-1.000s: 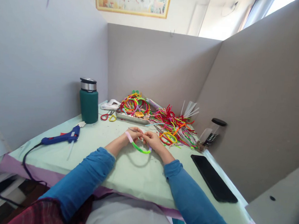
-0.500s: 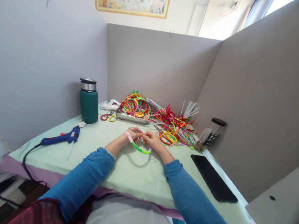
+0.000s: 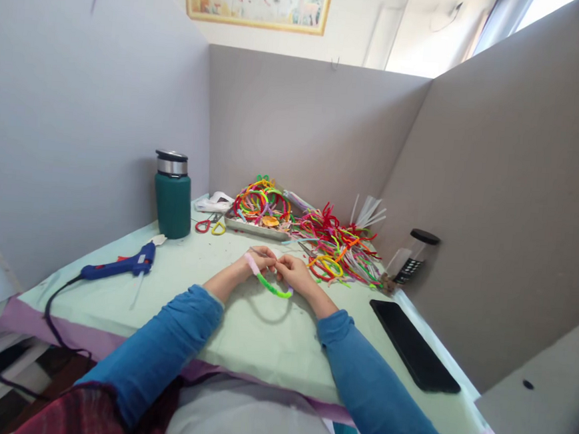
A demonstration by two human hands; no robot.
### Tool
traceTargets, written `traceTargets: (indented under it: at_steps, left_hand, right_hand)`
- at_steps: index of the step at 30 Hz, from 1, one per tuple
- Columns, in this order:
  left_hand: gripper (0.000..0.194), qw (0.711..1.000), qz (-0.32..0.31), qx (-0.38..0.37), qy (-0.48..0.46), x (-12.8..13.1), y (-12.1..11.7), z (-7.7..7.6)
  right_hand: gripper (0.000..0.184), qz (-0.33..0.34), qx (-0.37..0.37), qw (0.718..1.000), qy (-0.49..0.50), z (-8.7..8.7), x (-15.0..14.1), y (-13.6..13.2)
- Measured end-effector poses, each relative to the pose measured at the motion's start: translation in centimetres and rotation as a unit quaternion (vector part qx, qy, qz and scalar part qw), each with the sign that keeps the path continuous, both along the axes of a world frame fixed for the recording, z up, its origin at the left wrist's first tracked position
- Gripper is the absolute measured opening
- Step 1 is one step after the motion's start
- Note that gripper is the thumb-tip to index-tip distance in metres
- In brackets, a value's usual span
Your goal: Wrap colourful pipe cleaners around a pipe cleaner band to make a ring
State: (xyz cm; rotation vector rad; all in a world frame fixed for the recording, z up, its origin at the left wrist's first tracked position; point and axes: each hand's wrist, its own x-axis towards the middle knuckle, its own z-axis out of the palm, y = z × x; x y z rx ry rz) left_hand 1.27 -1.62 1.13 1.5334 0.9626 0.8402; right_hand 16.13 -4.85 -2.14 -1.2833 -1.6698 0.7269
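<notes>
Both my hands meet at the middle of the light green table [image 3: 240, 333]. My left hand [image 3: 257, 259] and my right hand [image 3: 295, 273] are closed on a curved hoop [image 3: 270, 285] wrapped in pink, green and purple fuzzy wire. The hoop hangs as an arc below my fingers, towards me. Something thin and grey shows at my left fingertips; I cannot make out what it is.
A metal tray [image 3: 253, 227] holds coloured hoops; a heap of pipe cleaners [image 3: 340, 244] lies to its right. Also here: a green flask [image 3: 173, 195], small scissors [image 3: 210, 225], a blue glue gun [image 3: 120, 266] with cord, a black phone [image 3: 413, 346], a black-capped jar [image 3: 411, 255]. Grey partitions enclose three sides.
</notes>
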Motion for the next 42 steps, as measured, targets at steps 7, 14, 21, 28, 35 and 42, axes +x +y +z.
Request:
traceTargets:
  at_steps: [7,14,21,28,35,42]
  left_hand:
    - [0.016,1.000,0.007,-0.003,-0.006,0.0,0.0,0.0]
    - [0.015,1.000,0.023,-0.012,-0.003,0.1,-0.1,0.2]
    - [0.017,1.000,0.007,-0.026,-0.011,0.0,0.1,0.0]
    - [0.018,0.999,0.004,-0.024,-0.027,0.2,0.8,-0.7]
    - [0.022,0.999,0.003,-0.023,-0.032,0.2,0.6,-0.6]
    - [0.023,0.998,0.009,-0.029,-0.046,0.2,0.8,-0.8]
  right_hand:
    - [0.022,-0.001,-0.007,1.000,0.014,0.1,0.0,-0.1]
    - [0.020,-0.002,-0.010,1.000,0.025,0.3,-0.2,-0.3]
    - [0.017,-0.002,0.002,1.000,0.027,0.4,-0.2,-0.4]
    - [0.020,-0.005,0.002,0.999,0.045,0.4,-0.2,-0.2]
    - [0.020,-0.006,0.004,0.999,0.048,0.3,-0.2,-0.1]
    - [0.023,-0.008,0.014,0.999,0.031,0.3,-0.2,-0.1]
